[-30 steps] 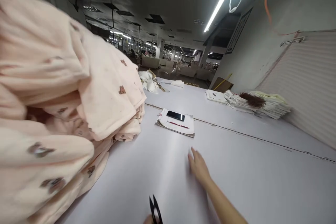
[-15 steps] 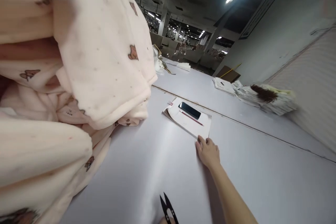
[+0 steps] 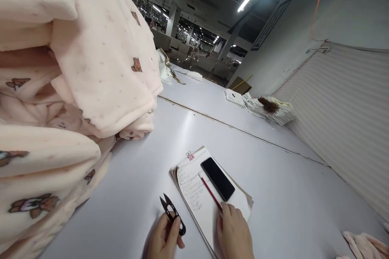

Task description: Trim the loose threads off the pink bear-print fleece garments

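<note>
In my left hand [image 3: 165, 236] is a pair of black thread snips [image 3: 172, 213], its two pointed blades apart and aimed up and away from me. My right hand [image 3: 235, 230] rests on a clipped pad of paper [image 3: 190, 202], its fingers closed on the near end of a red pencil [image 3: 210, 192]. The pencil's tip is hidden by the fingers. Handwriting runs down the left side of the top sheet, and a pink binder clip [image 3: 190, 156] grips the far edge. A black phone [image 3: 218, 179] lies on the pad beside the pencil.
A big heap of pale pink plush fabric [image 3: 103, 60] with printed bears fills the left. A seam [image 3: 212, 119] crosses the white table. Stacked papers or cloth [image 3: 270, 109] lie at the back right by a striped curtain [image 3: 340, 113]. More pink fabric [image 3: 364, 245] shows at lower right.
The pad, with phone and pencil on it, has come nearer to me and turned. My right hand has moved from the pad's edge onto the pencil. My left hand has risen with the snips.
</note>
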`<state>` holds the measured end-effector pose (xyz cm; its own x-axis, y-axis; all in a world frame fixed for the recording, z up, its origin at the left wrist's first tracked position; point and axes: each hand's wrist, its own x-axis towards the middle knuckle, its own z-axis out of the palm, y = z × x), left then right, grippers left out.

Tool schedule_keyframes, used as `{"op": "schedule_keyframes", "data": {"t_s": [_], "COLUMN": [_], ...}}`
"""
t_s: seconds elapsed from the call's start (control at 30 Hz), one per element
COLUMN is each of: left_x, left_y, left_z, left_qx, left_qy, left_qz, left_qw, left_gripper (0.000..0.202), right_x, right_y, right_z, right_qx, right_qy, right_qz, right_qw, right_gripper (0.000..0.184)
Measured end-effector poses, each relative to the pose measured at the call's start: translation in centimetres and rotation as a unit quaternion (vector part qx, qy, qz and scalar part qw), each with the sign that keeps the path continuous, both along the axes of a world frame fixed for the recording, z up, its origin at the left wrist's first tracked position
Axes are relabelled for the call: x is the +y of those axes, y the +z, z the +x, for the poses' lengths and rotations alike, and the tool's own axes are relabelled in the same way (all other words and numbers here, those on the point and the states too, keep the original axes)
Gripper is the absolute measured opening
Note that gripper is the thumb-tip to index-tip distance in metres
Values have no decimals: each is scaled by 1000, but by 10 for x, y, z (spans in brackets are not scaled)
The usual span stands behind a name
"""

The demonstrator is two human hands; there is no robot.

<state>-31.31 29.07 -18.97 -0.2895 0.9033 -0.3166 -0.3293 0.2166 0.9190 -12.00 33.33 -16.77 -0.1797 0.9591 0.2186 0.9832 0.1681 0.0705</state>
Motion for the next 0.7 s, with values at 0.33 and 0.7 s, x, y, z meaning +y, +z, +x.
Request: {"op": "schedule_keyframes", "data": {"t_s": [0.33, 0.7], "left_x": [0, 1], "left_y": [0, 10], "left_z": [-1, -2], "left_qx": [5, 5], "left_qy": [-32, -46], "left_qz": [-6, -39], "left_qw": [999, 998], "left_gripper": [43, 46], "right_x": [3, 27], "right_y": [33, -4], "right_z": [-7, -13], "right_qx": [513, 604], "right_qy": [-61, -21], "right_qz": [-158, -210], "right_qw": [842, 769], "right_gripper": [23, 35]}}
